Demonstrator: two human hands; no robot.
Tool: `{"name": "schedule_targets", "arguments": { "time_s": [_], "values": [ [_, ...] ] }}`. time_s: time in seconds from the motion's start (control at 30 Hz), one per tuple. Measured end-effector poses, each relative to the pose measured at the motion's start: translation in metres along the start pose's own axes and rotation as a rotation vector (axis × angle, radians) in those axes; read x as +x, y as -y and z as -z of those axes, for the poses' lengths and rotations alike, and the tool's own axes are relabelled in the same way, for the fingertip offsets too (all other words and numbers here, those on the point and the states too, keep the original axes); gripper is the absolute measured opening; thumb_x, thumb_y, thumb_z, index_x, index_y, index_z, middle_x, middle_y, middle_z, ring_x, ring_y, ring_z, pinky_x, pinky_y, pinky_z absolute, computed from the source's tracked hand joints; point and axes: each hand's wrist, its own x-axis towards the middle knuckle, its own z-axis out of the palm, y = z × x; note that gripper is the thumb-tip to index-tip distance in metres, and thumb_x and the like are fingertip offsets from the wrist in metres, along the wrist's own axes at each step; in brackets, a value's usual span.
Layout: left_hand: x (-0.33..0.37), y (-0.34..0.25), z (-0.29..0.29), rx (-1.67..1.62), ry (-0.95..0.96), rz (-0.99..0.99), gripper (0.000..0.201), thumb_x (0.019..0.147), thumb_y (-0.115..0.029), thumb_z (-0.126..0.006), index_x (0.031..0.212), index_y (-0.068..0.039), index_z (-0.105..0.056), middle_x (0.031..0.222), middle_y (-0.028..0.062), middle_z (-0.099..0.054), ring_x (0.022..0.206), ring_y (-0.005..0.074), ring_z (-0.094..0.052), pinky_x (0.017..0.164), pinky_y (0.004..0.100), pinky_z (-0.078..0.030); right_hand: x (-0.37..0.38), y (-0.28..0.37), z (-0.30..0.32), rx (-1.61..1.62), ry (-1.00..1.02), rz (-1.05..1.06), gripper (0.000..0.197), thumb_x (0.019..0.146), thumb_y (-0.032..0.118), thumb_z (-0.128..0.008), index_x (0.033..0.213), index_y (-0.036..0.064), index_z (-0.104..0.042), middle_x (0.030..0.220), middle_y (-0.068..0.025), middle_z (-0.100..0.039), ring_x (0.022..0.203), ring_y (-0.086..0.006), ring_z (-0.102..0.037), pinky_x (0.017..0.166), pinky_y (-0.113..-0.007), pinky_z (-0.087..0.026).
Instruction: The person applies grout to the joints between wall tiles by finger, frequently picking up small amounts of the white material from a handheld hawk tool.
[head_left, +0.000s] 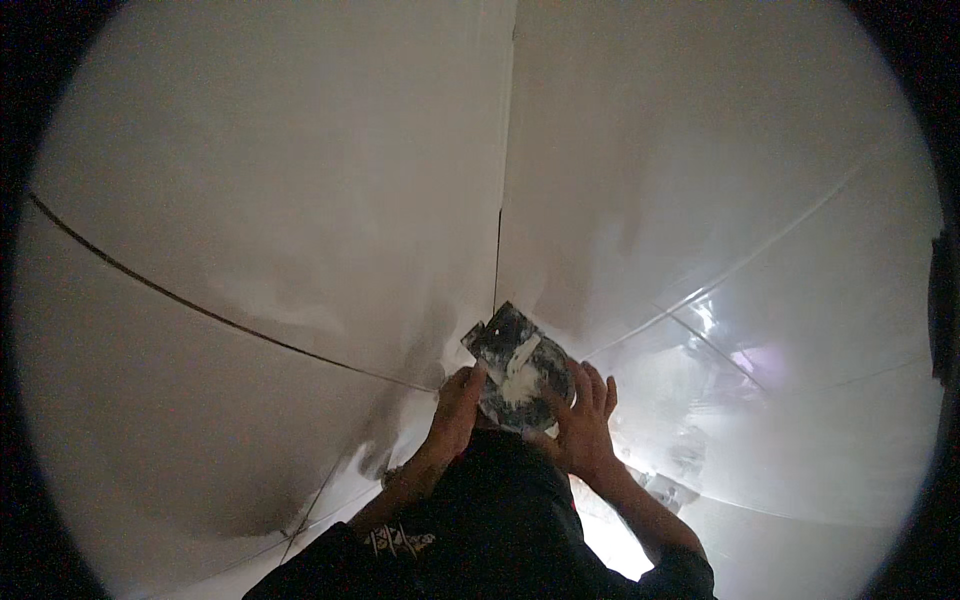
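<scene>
In front of my body, close to the corner where two walls meet, is a dark, flat, squarish plate (pixel 545 365) smeared with whitish paste. My right hand (pixel 588 425) grips its right side, the thumb over its face and the other fingers at the edge. My left hand (pixel 457 412) is closed at the plate's lower left edge, with its fingertips partly hidden. A small dark corner juts out at the plate's upper left; whether it is a separate piece I cannot tell.
A pale left wall (pixel 270 230) and a pale right wall (pixel 640 180) meet at a vertical corner line. A dark joint (pixel 190 303) crosses the left wall; light joints cross the right one, which carries a bright reflection (pixel 703 315). Strong light shines below, beside my right forearm.
</scene>
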Motion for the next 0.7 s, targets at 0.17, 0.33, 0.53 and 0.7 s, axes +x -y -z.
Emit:
{"name": "schedule_targets", "arguments": {
  "time_s": [0.17, 0.33, 0.53, 0.7],
  "values": [
    [0.007, 0.006, 0.003, -0.226, 0.053, 0.136, 0.049, 0.097, -0.046, -0.052, 0.111, 0.001, -0.054, 0.104, 0.0091, -0.058, 0.093, 0.0186, -0.058, 0.08, 0.0369, -0.051, 0.003, -0.015, -0.009, 0.076, -0.064, 0.066, 0.079, 0.082, 0.076, -0.042, 0.13, 0.0144, -0.055, 0.142, -0.0264, -0.028, 0.134, -0.0487, -0.022, 0.106, -0.068, -0.011],
    [0.014, 0.016, 0.006, -0.143, -0.021, 0.236, 0.047, 0.097, -0.045, -0.052, 0.109, 0.0, -0.054, 0.104, 0.0073, -0.058, 0.097, 0.0169, -0.057, 0.084, 0.0375, -0.05, 0.008, -0.029, -0.014, 0.17, -0.011, 0.114, 0.062, 0.081, 0.064, -0.059, 0.118, 0.014, -0.062, 0.142, -0.0261, -0.029, 0.134, -0.0477, -0.023, 0.106, -0.068, -0.012],
    [0.009, 0.017, -0.008, -0.052, -0.012, 0.169, 0.042, 0.097, -0.04, -0.053, 0.106, 0.0, -0.056, 0.104, 0.0085, -0.059, 0.1, 0.0181, -0.054, 0.087, 0.0377, -0.044, 0.021, -0.024, 0.018, 0.402, 0.024, 0.093, 0.04, 0.077, 0.033, -0.077, 0.109, 0.0115, -0.064, 0.141, -0.0208, -0.032, 0.135, -0.0417, -0.026, 0.11, -0.056, -0.02],
    [0.023, 0.04, -0.017, 0.091, 0.048, 0.003, 0.037, 0.096, -0.036, -0.054, 0.1, 0.0, -0.058, 0.099, 0.0096, -0.062, 0.093, 0.0187, -0.055, 0.087, 0.0359, -0.043, 0.103, 0.009, 0.159, 0.363, -0.344, 0.3, 0.067, 0.071, 0.007, -0.071, 0.132, 0.0048, -0.043, 0.129, -0.0184, -0.047, 0.118, -0.0323, -0.049, 0.093, -0.04, -0.044]
  ]
}}
